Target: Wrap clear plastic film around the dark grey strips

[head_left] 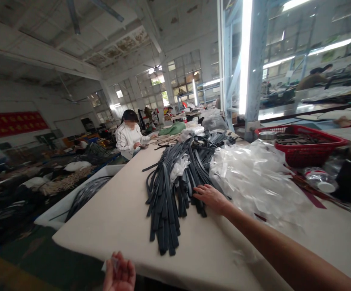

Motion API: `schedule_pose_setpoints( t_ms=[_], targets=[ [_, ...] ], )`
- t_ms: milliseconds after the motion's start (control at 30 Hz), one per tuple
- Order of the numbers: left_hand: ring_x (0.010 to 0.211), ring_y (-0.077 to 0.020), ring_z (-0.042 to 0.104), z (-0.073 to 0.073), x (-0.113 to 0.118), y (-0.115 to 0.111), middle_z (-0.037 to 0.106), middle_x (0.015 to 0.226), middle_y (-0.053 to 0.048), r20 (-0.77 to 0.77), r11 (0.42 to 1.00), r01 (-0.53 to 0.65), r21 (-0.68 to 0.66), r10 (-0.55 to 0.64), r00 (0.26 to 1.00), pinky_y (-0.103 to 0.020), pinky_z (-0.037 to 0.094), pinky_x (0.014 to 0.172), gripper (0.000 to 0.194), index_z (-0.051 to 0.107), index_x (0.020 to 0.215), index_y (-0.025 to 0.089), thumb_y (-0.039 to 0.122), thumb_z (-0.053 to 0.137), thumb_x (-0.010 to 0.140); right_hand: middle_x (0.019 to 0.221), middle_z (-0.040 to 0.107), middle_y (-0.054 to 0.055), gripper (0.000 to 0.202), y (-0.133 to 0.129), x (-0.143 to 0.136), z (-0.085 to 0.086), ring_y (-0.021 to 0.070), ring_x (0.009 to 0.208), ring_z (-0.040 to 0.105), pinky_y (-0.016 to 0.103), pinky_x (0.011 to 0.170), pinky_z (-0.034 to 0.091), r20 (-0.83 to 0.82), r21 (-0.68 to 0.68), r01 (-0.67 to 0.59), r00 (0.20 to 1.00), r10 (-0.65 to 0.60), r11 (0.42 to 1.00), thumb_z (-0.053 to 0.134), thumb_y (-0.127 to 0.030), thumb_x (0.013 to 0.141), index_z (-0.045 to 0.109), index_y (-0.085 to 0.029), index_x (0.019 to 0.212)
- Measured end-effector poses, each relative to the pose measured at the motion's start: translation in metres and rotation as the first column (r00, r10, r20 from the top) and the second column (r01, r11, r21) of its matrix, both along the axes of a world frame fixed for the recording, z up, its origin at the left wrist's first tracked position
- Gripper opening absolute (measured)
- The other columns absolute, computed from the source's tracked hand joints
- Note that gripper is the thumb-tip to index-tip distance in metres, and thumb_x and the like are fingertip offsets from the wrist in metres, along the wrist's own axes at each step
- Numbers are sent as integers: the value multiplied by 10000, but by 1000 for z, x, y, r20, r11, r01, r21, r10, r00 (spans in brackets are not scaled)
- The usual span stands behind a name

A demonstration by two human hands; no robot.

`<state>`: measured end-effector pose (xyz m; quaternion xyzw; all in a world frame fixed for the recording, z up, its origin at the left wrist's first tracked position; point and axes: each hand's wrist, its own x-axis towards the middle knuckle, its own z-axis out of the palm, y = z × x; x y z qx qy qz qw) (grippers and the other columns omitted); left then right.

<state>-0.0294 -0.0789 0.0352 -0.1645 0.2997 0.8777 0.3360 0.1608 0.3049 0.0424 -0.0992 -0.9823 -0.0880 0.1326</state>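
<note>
Left hand (120, 275) pinched a whitish scrap (115, 262), possibly plastic, near the edge of the surface (102, 218); right hand (211, 197), loosely spread, touched dark strips (164, 210) heaped there beside a translucent plastic pile (251, 173).

- Straps (163, 210), centre: smooth, mostly matt
- Wrapping (251, 178), three o'clock from them: crinkled, glossy, see-through plastic
- Tabletop (193, 242), six o'clock: matt, cloth-like
- Bin (48, 217), nine o'clock: smooth plastic

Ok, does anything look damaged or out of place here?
The ceiling has a brownish, worn-looking patch. On the table, a plastic wad lies among the dark strips, oddly apart from the larger plastic heap.
</note>
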Motion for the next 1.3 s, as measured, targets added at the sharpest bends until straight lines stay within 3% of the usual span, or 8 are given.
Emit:
schedule_pose_setpoints(
  t_ms=[133,267,500,633,767,867,1033,1300],
  targets=[
    [705,-94,737,0,29,23,801,823,14,-50,995,75,68,-71,996,-215,617,696,365,763,847,240,158,441,998,1060,684,82,88,5,-2,11,248,1033,620,446,966,448,-14,-3,10,1000,-10,1000,620,-98,896,687,-132,942],
    [628,-113,729,12,47,39,794,764,3,46,997,79,26,-80,996,-231,619,603,445,763,771,231,186,390,1011,945,695,97,117,3,2,21,226,920,650,420,977,426,-67,-71,3,998,-8,997,596,-94,899,700,-143,873],
    [683,-111,731,30,64,48,793,821,-21,33,1000,15,19,-15,999,-231,621,626,377,751,839,205,183,414,1006,1382,602,70,346,-53,6,20,225,1220,588,475,1155,291,-217,-304,-122,975,56,945,460,-153,983,613,-262,1274],
    [719,-119,733,31,70,51,787,853,-36,10,1000,-9,13,9,1000,-234,627,627,322,737,895,191,178,433,998,1344,629,100,361,-86,5,22,205,1177,613,371,1047,428,-300,-440,-151,954,14,885,363,-203,1027,566,-204,1326],
    [712,-117,728,26,74,56,777,877,-40,-37,999,-39,-19,38,999,-230,628,612,254,719,953,187,169,467,983,961,739,62,292,-114,7,37,169,887,688,251,786,492,-284,-533,-179,959,24,827,401,-287,1033,673,-184,1010],
    [737,-123,732,23,77,60,770,890,-56,-56,997,-59,-45,56,997,-224,626,623,214,706,965,174,160,492,971,709,686,0,317,-145,8,51,126,650,643,221,609,405,-210,-553,-203,972,101,808,442,-293,1015,637,-188,789],
    [748,-124,731,20,85,67,759,884,-52,-65,995,-76,-70,72,995,-221,623,618,172,689,975,173,149,519,960,670,671,15,305,-192,2,59,135,574,593,286,531,227,-90,-519,-177,984,152,836,466,-280,984,611,-175,736],
    [750,-126,724,12,90,61,762,937,-54,-97,998,-30,-56,24,995,-224,610,601,202,700,978,179,153,500,967,659,666,7,327,-197,0,53,115,574,586,277,522,208,-7,-530,-77,996,87,845,435,-270,994,608,-174,734]
  ],
)
